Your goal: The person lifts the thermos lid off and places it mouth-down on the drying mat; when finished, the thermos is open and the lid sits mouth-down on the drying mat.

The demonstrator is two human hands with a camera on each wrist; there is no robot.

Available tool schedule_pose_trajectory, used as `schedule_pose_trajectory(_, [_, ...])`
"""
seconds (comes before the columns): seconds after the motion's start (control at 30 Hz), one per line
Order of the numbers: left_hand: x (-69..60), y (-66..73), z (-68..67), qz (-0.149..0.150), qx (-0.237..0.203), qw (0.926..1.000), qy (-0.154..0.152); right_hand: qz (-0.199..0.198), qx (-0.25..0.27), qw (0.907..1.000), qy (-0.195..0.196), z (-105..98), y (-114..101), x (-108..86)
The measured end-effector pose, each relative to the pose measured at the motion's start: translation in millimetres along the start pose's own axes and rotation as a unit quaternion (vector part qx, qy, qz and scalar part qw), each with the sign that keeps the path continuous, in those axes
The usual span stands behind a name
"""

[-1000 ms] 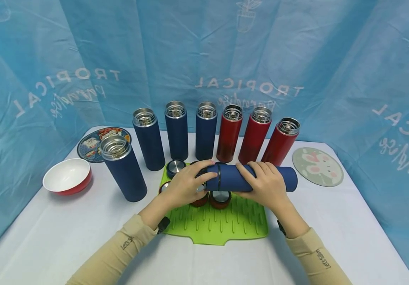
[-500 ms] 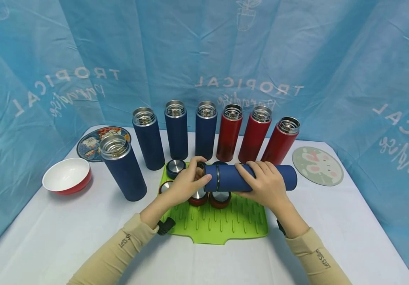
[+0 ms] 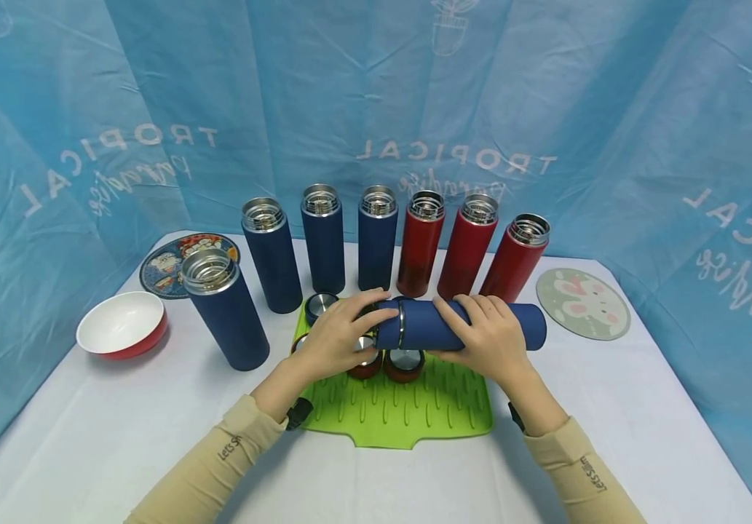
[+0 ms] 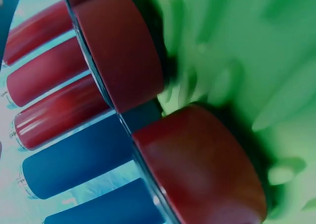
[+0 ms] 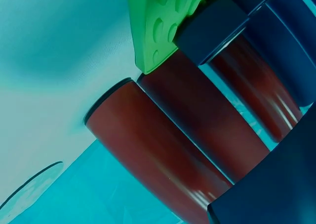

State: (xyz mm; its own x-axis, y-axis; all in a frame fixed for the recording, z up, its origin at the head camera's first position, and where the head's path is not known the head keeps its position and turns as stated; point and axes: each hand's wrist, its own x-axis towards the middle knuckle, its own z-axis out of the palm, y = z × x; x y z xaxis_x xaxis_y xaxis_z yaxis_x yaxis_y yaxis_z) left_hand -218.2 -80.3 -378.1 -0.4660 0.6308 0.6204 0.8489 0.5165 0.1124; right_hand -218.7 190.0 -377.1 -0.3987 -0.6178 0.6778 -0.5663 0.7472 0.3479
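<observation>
A dark blue thermos bottle (image 3: 423, 326) lies sideways in the air above the green mat (image 3: 408, 418). My right hand (image 3: 490, 336) holds its body, fingers over the top. At its left end sits a blue lid (image 3: 386, 335), with a dark ring between it and the body. My left hand (image 3: 336, 338) grips this lid, thumb and fingers curled round its end. Beneath, several red lids (image 3: 405, 366) and blue lids (image 3: 319, 307) stand on the mat, partly hidden by the hands. Red lids (image 4: 202, 169) fill the left wrist view, and the held bottle (image 5: 276, 184) shows in the right wrist view.
Behind the mat stand lidless blue bottles (image 3: 325, 247) and red bottles (image 3: 464, 251) in an arc. Another blue bottle (image 3: 228, 313) is nearer on the left. A white-and-red bowl (image 3: 122, 324) and patterned round mats (image 3: 583, 304) lie at the sides.
Half a second ago my left fingers were looser and further left on the lid; now they are round it again. My right hand and the bottle have barely moved.
</observation>
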Motion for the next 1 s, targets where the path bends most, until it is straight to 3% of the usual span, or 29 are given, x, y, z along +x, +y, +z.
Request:
schedule_pose_trajectory(0.1, [-0.3,0.3,-0.3,0.002,-0.002,0.9999,0.011,-0.003,0.001,1.0,0.001,1,1,-0.7])
schedule_pose_trajectory(0.2, [-0.6,1.7,-1.4,-0.049,-0.049,0.9976,-0.005,-0.005,0.006,1.0,0.003,1,1,-0.6])
schedule_pose_trajectory(0.27, [-0.9,3.1,-2.3,-0.094,-0.089,0.9914,-0.018,-0.006,0.008,0.9999,0.004,1,1,-0.6])
schedule_pose_trajectory(0.4, [-2.0,6.5,-3.8,-0.17,-0.151,0.9729,-0.043,-0.002,0.011,0.9999,0.003,0,1,-0.2])
schedule_pose_trajectory(0.7, [3.6,13.5,-6.4,-0.291,-0.23,0.9259,-0.071,0.006,0.008,0.9999,0.007,0,0,-1.6])
schedule_pose_trajectory(0.9, [3.1,12.8,-8.9,-0.366,-0.286,0.8845,-0.041,0.03,0.014,0.9992,0.021,-1,3,-4.1])
schedule_pose_trajectory(1.0, [1.6,11.0,-9.0,-0.374,-0.296,0.8782,-0.03,0.072,0.039,0.9957,0.043,-1,8,-6.1])
